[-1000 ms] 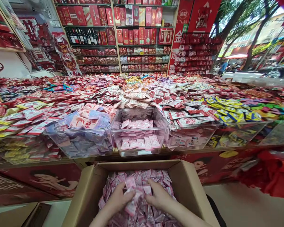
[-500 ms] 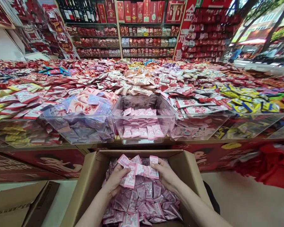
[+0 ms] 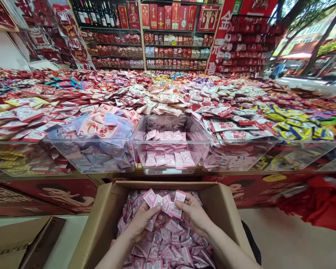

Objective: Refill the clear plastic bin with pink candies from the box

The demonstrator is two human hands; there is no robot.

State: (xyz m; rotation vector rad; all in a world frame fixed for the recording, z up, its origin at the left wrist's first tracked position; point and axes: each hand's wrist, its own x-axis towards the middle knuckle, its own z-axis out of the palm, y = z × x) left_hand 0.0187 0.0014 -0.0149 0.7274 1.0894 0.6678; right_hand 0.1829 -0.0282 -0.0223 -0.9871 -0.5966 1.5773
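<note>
Stocked wall shelves (image 3: 143, 37), pale floor (image 3: 271, 239), trees (image 3: 304, 16), sunlit street (image 3: 298, 80)

Carton (image 3: 96, 224) in front of me, bench (image 3: 25, 203) just behind it, shelves (image 3: 143, 45) at the back.
My left grip (image 3: 142, 221) and right grip (image 3: 195, 216) are side by side over the carton's opening, held packets (image 3: 165, 204) in both, loose packets (image 3: 170, 248) in the carton below. On the bench, middle bin (image 3: 170, 142) sits straight behind the carton, part filled; left bin (image 3: 86, 140) and right bin (image 3: 240, 142) flank it, both heaped over the rim. More heaped packets (image 3: 168, 99) behind the bins. Cardboard (image 3: 14, 239) on the floor (image 3: 268, 243) left of the carton; cloth (image 3: 322, 205) out to its right.
</note>
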